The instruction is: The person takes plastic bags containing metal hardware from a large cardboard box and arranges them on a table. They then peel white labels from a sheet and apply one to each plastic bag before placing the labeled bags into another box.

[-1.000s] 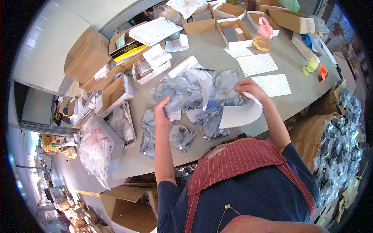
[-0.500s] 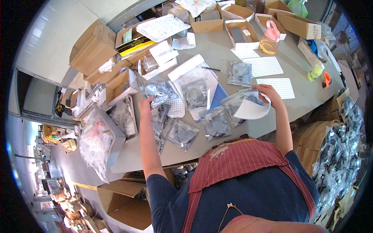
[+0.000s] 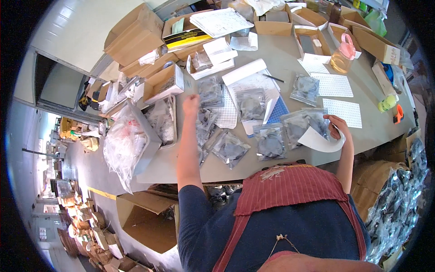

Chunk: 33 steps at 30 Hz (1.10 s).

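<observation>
1. Curling below the right hand (image 3: 338, 126), a white sheet (image 3: 319, 140) is pinched by the fingers.
2. A clear bag with dark contents (image 3: 293, 123) is partly covered by this sheet; whether it is also touched by the right hand cannot be told.
3. The left hand (image 3: 190, 104) is positioned just beside an upper-left bag (image 3: 210, 92). Its fingers are blurred; whether they are spread or pressed together cannot be told.
4. Further bags are laid on the grey worktop (image 3: 278, 52): a middle bag (image 3: 251, 105) on handwritten papers (image 3: 249, 76), two near bags (image 3: 270, 142) toward the person, and a far bag (image 3: 304, 88) at the left edge of a printed sheet (image 3: 334, 85).
5. A blue gridded sheet (image 3: 278, 112) is partly overlapped by the papers, across whose right edge a dark pen (image 3: 274, 79) is laid.
6. A pink-lidded bottle (image 3: 340, 61) is placed beyond the printed sheet.
7. Clear plastic is held in a tray (image 3: 175, 127), left of the left forearm.
</observation>
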Tool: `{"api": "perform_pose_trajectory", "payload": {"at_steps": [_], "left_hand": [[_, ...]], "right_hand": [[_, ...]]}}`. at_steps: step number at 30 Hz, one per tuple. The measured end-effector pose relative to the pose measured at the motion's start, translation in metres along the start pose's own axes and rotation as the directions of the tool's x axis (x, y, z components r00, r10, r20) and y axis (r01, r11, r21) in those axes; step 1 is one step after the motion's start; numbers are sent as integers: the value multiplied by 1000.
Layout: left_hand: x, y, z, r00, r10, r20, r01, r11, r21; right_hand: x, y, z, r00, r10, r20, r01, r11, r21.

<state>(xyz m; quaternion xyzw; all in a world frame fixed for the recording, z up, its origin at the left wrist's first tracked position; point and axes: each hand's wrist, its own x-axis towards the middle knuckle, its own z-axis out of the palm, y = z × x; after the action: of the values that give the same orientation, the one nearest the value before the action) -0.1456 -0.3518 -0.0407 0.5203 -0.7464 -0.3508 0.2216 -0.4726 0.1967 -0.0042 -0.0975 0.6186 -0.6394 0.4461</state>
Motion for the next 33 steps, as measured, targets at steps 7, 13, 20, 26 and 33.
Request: {"api": "perform_pose_trajectory", "payload": {"at_steps": [7, 13, 20, 26, 33], "left_hand": [[-40, 48, 47, 981, -118, 156, 22, 858, 513], [-49, 51, 49, 937, 229, 263, -348, 674, 651], [-15, 3, 60, 594, 697, 401, -658, 135, 741], [-8, 47, 33, 775, 563, 288, -556, 390, 734], [2, 129, -99, 993, -34, 110, 42, 997, -63]], "right_hand": [[10, 12, -3, 993, 34, -115, -24, 996, 84], [8, 17, -5, 991, 37, -132, -21, 992, 123], [1, 23, -8, 996, 33, -84, -21, 990, 137], [-9, 25, -18, 995, 35, -89, -19, 985, 171], [-13, 30, -28, 987, 30, -158, -5, 988, 156]]}}
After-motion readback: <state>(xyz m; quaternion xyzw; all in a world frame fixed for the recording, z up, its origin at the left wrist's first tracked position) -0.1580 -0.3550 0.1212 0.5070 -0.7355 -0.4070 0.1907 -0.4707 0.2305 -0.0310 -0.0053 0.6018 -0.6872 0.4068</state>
